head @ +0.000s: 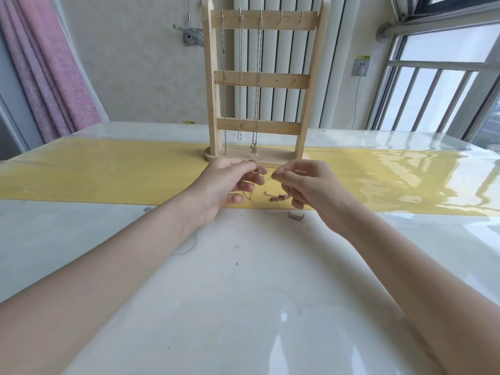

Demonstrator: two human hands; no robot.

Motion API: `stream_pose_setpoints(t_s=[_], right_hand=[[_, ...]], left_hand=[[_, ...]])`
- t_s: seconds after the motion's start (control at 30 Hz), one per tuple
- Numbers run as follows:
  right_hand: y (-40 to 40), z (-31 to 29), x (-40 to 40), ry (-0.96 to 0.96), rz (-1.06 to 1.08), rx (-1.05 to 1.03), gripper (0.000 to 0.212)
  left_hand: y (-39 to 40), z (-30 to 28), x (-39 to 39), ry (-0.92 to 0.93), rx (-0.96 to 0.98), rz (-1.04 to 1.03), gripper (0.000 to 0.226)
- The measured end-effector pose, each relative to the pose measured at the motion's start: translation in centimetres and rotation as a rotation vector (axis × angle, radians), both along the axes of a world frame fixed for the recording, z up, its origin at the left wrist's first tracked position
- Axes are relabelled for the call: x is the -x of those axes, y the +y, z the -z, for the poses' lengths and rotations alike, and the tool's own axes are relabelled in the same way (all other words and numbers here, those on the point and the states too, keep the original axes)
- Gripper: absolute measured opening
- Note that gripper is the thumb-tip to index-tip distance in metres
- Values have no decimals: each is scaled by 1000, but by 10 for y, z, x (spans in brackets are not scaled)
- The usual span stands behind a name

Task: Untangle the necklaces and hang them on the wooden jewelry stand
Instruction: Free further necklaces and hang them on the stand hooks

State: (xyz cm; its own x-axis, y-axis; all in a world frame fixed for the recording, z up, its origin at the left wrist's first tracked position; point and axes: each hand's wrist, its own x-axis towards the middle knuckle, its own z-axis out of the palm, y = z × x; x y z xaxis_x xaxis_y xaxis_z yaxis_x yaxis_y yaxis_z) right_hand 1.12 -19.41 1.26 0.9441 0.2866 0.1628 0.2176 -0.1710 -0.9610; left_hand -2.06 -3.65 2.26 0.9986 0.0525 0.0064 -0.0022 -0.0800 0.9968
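Both hands work a thin rose-gold chain necklace (257,169) just in front of the pale wooden jewelry stand (261,77). Left hand (230,182) has fingers curled round it; right hand (305,182) pinches what looks like its end. Three silvery chains (240,77) already hang there.

A left hand (230,182) and a right hand (305,185) pinch a thin rose-gold chain necklace (278,197) between curled fingertips. Beyond the fingers stands a pale wooden jewelry stand (261,79) bearing three hanging silver chains (240,77). A short silver chain piece (295,214) lies just under the right fingers.
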Motion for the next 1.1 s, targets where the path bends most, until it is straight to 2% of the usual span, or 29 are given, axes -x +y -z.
stream_pose_setpoints(t_s=[0.13,0.27,0.43,0.6,0.8,0.93,1.0,1.1], right_hand=[[5,2,2,29,-153,61,4],[7,6,1,-17,-209,86,13],[3,5,-2,48,-243,-157,17],[7,5,2,24,-248,-128,11],[2,0,-2,147,-153,-332,14],[3,2,-3,142,-104,-294,13],[4,3,-2,122,-89,-240,11],[5,3,0,66,-74,-168,10]], left_hand=[[-3,0,0,-81,19,-12,24],[-4,-1,1,-93,35,-17,19],[-7,-1,4,-102,10,4,19],[-11,-1,6,-85,-3,22,21],[0,-3,3,-46,21,21,14],[4,-1,0,-197,-198,-67,19],[1,-2,-1,-293,-249,-71,15],[-1,-2,-1,-322,-306,-34,13]])
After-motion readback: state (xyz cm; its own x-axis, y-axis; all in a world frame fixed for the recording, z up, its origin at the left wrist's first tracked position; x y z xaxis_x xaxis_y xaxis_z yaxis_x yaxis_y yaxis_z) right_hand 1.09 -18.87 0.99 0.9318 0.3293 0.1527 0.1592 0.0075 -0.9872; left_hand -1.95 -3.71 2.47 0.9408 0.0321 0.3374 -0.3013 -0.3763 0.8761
